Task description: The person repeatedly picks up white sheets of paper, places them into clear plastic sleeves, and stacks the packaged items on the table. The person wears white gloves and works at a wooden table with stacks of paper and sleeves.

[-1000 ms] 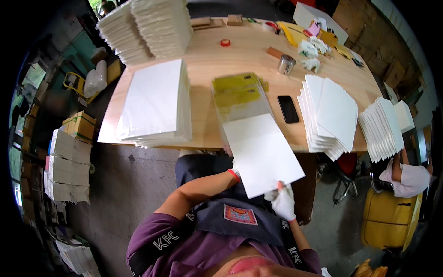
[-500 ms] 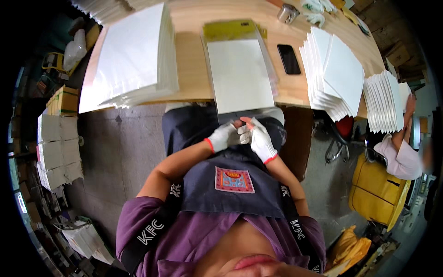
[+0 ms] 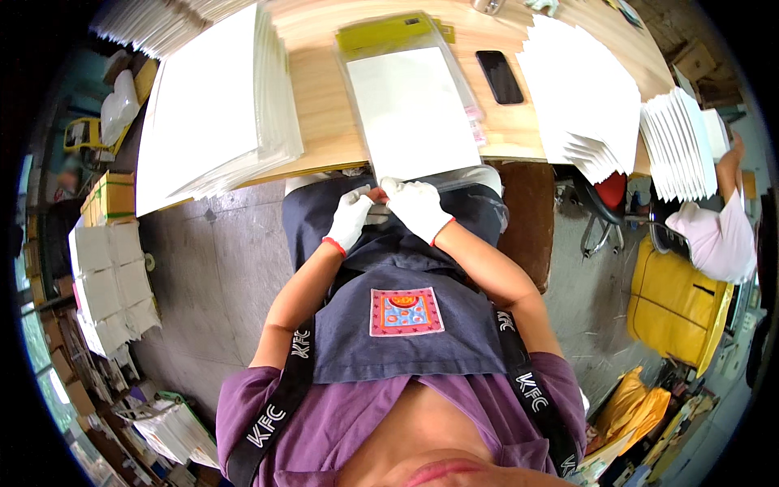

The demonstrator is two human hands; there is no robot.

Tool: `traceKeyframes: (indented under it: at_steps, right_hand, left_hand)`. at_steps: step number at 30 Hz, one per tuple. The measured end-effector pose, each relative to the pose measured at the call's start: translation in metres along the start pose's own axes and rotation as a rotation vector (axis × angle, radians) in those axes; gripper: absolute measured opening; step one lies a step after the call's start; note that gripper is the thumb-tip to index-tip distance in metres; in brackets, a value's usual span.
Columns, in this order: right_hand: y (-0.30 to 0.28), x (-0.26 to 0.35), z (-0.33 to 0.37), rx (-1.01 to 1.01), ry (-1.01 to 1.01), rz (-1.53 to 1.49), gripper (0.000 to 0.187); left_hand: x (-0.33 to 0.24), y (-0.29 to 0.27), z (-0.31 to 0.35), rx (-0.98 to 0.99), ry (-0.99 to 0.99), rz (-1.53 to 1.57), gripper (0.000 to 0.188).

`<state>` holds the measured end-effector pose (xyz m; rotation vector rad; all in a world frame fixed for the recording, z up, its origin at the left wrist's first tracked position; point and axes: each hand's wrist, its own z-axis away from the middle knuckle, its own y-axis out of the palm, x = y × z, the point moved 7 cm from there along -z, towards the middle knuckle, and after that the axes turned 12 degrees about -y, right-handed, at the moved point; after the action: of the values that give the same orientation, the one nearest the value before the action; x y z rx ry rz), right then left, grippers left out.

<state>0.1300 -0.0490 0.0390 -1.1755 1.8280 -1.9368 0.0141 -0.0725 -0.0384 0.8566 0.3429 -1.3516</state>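
Note:
My left hand and my right hand wear white gloves with red cuffs and meet over my lap, just off the table's near edge. Some bare fingertip shows between them. A white sheet lies in a clear plastic sleeve, whose near edge overhangs the table. My right fingers are pinched at the sleeve's near left corner. Curled close beside them, my left fingers are closed, but what they hold is hidden. Under the sheet's far end lie more sleeves with an olive-green header.
On the wooden table, a tall sleeved stack of white sheets stands left. A black phone and fanned white folded sheets are right. Another white stack sits farther right, near a person's arm. Wrapped bundles stand left on the floor.
Both hands have moved up and slightly left to the sleeve's near left corner. The whole view has shifted a little, and the sheet stays in place on the table.

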Motion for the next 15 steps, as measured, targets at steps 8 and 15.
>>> traceKeyframes:
  at_steps: [8,15]
  right_hand:
    - [-0.017,-0.051,0.057,-0.272,0.382,-1.172,0.004]
    - [-0.047,-0.093,0.107,-0.385,0.478,-0.905,0.005]
  left_hand:
    - [0.007,-0.013,-0.005,-0.114,0.015,0.086,0.016]
    - [0.002,-0.017,0.005,-0.067,-0.091,-0.034,0.025]
